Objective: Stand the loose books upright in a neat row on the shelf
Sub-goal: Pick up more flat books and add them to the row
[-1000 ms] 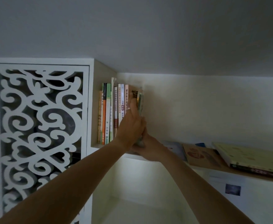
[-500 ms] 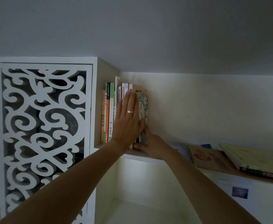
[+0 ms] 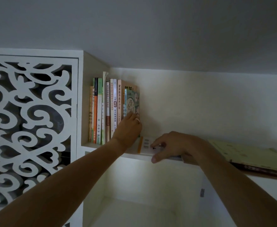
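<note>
Several books (image 3: 101, 110) stand upright in a row at the left end of the white shelf (image 3: 134, 155). The rightmost is a green illustrated book (image 3: 132, 102). My left hand (image 3: 129, 128) presses flat against its lower cover and holds the row up. A white book with an orange stripe (image 3: 145, 144) lies flat on the shelf just to the right. My right hand (image 3: 172, 145) grips it, fingers curled on top and thumb under the shelf-side edge.
More loose books lie flat further right: a pale yellow one (image 3: 242, 154) on a dark one (image 3: 262, 169). A white carved lattice panel (image 3: 29, 120) closes the left side. The ceiling is close above; an open white compartment (image 3: 142, 202) lies below the shelf.
My left hand slid down from the spines to the lower part of the green book. My right hand left the standing row and moved right onto the flat white book.
</note>
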A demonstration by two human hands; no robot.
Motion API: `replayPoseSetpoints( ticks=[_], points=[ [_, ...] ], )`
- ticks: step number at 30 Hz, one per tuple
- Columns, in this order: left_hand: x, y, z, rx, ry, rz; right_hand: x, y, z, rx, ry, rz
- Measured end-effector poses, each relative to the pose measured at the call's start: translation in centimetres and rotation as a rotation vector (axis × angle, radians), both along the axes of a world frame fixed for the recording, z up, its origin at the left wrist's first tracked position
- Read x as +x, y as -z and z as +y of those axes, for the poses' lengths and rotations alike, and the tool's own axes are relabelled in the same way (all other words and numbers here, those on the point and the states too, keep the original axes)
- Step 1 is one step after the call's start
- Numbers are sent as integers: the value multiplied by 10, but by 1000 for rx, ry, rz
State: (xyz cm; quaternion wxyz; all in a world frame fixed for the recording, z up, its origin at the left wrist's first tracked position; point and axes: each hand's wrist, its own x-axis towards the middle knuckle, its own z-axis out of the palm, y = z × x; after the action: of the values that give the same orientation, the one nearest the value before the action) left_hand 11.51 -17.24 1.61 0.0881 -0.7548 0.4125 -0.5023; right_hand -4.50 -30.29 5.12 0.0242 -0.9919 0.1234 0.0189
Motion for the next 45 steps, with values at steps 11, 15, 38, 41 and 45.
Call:
replayPoseSetpoints(
  ticks=[11, 15, 38, 41, 45],
  points=[
    [-7, -7, -5, -418, 383, 349, -7, 17, 0, -147, -113, -519],
    [-11, -10, -3, -489, 434, 390, 4, 22, 5, -446, 0, -566],
    [-20, -13, -30, -700, 548, 628, 64, -30, 44, 470, -4, -1381],
    [-10, -14, -36, -757, 447, 544, 59, -25, 42, 578, -132, -1199],
    [-15, -10, -32, -969, 587, 497, 51, -4, 29, 695, -132, -956]
  ],
)
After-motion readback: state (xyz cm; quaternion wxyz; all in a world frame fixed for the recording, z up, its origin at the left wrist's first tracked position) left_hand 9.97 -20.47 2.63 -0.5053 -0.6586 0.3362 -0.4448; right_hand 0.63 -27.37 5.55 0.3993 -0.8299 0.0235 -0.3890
